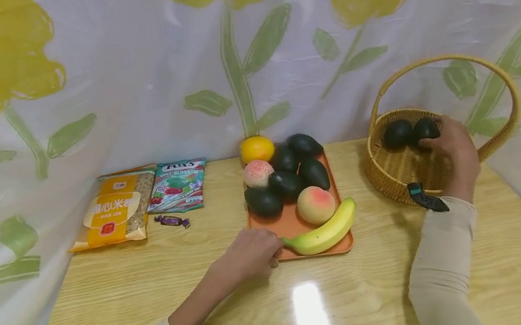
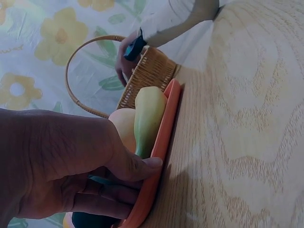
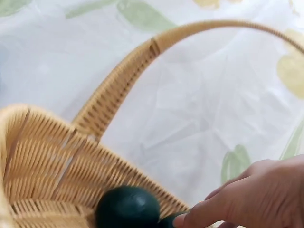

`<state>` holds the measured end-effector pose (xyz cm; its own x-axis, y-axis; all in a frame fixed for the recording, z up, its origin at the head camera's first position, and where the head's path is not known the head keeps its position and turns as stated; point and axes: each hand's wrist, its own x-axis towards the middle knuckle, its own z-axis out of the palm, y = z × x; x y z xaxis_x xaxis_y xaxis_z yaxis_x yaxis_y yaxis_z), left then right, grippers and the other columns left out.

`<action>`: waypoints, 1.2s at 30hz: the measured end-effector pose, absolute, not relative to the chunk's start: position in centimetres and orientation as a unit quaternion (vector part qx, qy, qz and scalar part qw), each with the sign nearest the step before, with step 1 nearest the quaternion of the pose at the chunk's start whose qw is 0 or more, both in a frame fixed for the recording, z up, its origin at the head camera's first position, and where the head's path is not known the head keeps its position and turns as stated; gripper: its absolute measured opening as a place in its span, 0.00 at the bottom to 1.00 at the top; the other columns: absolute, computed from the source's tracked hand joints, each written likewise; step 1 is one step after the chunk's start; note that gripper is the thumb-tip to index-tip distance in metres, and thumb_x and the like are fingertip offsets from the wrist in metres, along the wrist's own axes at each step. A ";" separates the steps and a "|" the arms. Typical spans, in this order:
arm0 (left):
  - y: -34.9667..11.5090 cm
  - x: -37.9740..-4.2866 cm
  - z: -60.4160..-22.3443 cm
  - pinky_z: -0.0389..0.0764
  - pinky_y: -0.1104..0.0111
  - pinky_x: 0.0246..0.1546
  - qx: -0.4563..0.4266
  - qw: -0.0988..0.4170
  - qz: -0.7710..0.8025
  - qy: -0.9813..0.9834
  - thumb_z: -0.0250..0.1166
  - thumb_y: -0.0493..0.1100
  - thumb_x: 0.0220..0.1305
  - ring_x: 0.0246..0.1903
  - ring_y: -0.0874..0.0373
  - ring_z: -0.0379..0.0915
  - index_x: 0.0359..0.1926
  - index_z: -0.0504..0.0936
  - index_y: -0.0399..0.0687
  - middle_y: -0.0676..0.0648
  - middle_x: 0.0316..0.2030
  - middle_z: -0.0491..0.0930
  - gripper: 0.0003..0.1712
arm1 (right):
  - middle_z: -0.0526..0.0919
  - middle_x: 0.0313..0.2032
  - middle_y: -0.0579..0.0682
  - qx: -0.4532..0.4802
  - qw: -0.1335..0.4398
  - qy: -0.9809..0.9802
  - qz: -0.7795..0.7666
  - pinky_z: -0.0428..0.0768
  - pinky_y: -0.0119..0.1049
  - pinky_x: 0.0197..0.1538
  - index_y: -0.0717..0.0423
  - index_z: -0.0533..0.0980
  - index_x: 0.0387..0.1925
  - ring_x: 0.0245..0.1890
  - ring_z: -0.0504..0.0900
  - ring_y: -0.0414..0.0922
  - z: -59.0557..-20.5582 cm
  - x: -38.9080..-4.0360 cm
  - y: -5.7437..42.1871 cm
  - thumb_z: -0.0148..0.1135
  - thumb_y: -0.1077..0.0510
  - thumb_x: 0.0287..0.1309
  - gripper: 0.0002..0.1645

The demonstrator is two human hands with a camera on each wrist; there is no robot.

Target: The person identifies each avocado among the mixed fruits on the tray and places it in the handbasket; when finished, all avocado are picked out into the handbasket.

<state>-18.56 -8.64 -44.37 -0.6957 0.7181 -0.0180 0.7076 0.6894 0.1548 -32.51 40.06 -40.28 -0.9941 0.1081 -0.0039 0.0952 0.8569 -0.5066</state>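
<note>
My left hand (image 1: 256, 251) grips the near left edge of the orange tray (image 1: 291, 228), its thumb (image 2: 147, 164) on the rim and its other fingers inside. Beside those fingers is the stem end of a yellow banana (image 1: 325, 236). Two peaches, several dark green avocados (image 1: 264, 202) and a lemon (image 1: 257, 149) also lie in the tray. Over at the right, my right hand (image 1: 458, 154) reaches into a wicker basket (image 1: 386, 168) and holds a dark avocado (image 1: 425, 132). Another avocado (image 3: 127, 208) lies against it in the basket; the held one is mostly hidden in the right wrist view.
At the left of the wooden table (image 1: 123, 298) lie a yellow grain bag (image 1: 115, 211), a teal Fox's candy bag (image 1: 177, 186) and a purple wrapped candy (image 1: 172, 221). The basket's tall handle (image 1: 438, 59) arches above it. A flowered curtain (image 1: 136, 91) hangs behind.
</note>
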 end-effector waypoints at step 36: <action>-8.5 -18.4 -44.1 0.60 0.71 0.24 0.380 0.042 0.077 0.921 0.73 0.35 0.56 0.23 0.63 0.61 0.25 0.76 0.53 0.58 0.22 0.68 0.14 | 0.73 0.65 0.69 0.229 0.145 -0.918 0.289 0.80 0.62 0.60 0.64 0.75 0.66 0.60 0.75 0.65 -31.6 -29.9 23.3 0.68 0.62 0.66 0.28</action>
